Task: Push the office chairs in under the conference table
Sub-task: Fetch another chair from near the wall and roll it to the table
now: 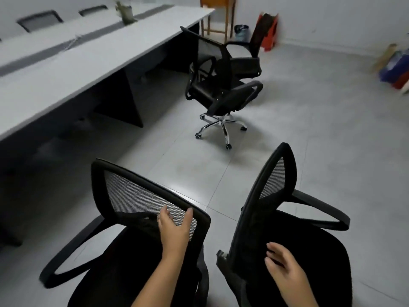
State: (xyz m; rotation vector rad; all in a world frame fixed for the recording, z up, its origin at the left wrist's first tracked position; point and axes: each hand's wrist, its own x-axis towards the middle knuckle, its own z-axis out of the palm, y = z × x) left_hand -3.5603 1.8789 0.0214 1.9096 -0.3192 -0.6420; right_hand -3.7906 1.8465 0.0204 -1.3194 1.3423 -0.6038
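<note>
A person is standing behind two black mesh-backed office chairs on a grey tiled floor, with the long grey conference table (66, 69) running away from the camera along its length, toward the far wall. The left hand (174, 229) is resting over the top rail of the near left chair (141, 196), fingers spread on the mesh and thumb hooked on the rim rather than clenched; that chair's back is turned at an angle to the table, its seat facing the table's near end. The right hand (283, 264) is lying open, fingers loose, against the back of the near right chair (270, 191), which is seen edge-on and standing farther from the table. Two more chairs (223, 78) are standing close together, apart from the table's far end, chrome base showing. A potted plant (126, 12) is sitting on the table's far half.
</note>
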